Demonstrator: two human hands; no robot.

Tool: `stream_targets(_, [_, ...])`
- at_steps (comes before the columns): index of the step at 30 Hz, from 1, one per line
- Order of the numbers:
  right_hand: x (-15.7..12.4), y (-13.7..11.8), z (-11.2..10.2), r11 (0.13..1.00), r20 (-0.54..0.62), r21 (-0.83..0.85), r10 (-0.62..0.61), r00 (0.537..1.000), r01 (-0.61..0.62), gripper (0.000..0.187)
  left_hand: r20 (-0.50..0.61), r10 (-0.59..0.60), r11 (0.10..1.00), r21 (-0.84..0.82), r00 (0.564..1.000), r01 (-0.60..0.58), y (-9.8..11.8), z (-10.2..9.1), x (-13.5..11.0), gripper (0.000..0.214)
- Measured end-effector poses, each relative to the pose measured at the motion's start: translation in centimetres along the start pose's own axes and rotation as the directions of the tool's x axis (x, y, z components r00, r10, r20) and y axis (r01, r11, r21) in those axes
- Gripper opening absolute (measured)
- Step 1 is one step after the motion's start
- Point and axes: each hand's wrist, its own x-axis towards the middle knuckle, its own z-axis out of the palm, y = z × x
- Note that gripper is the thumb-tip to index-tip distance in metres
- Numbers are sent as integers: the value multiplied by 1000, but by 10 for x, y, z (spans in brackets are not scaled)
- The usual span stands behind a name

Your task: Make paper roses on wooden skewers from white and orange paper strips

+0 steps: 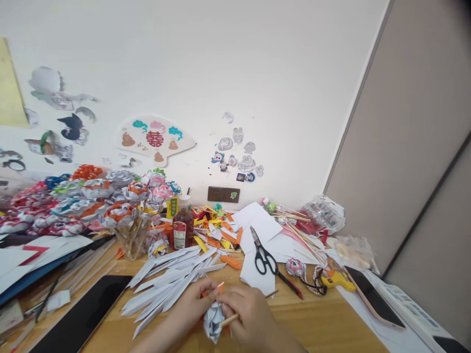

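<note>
Low in the middle of the view, my left hand and my right hand meet over a small crumpled paper flower in white and grey with an orange strip at its top. My left fingers pinch the paper from the left. My right fingers close round the flower and a thin wooden stick that points to the right. A fan of white folded paper strips lies on the wooden table just beyond my left hand.
Black scissors lie on white sheets behind my hands. A yellow glue gun, a phone, a dark tablet, a brown bottle, a cup of sticks and a pile of paper flowers crowd the table.
</note>
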Motion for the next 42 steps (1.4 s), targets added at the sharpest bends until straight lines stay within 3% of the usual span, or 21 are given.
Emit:
stream_targets(4, [1,-2,1,1000,2,-16,-3,1000,3,29,-49,3,999,51,999,0,6,0,-3,45])
stream_targets(9, [-6,4,17,940,-24,-270,-221,975,207,34,-144,-2,997,79,990,14,11,-2,-6,46])
stream_targets(11, [-8,4,20,904,-36,-358,-262,964,232,34,-164,-4,997,79,987,17,11,-1,-5,47])
stream_targets(13, [-6,2,17,911,-58,-350,-252,966,217,34,-166,-12,997,74,986,25,11,0,-5,48])
stream_targets(17, [0,-6,7,980,-139,-187,-99,985,72,31,-161,-22,998,58,987,32,14,0,-5,50])
stream_targets(22, [1,-10,8,915,-138,-341,-276,951,216,28,-212,2,999,43,977,7,19,-4,-7,50])
stream_targets(25, [0,-13,7,925,-193,-293,-306,932,243,25,-212,4,1000,21,977,0,21,-6,-5,55])
stream_targets(28, [0,-14,-2,975,-310,-156,-202,929,160,26,-199,15,1000,3,980,-15,26,-5,-6,55])
stream_targets(31, [2,-8,-10,994,-401,49,108,910,-97,23,-169,45,998,-32,985,-51,32,-2,-11,53])
stream_targets(34, [3,2,-7,943,-320,214,315,894,-255,16,-133,87,994,-48,987,-94,33,0,-14,51])
stream_targets(36, [3,7,-2,926,-223,260,333,916,-273,13,-119,106,993,-35,987,-111,31,1,-15,50])
stream_targets(38, [2,9,2,915,-207,266,361,909,-303,11,-106,136,990,-12,985,-138,28,-1,-15,50])
stream_targets(42, [2,7,1,896,-221,307,394,892,-320,14,-64,368,925,121,928,-359,27,-7,-15,47])
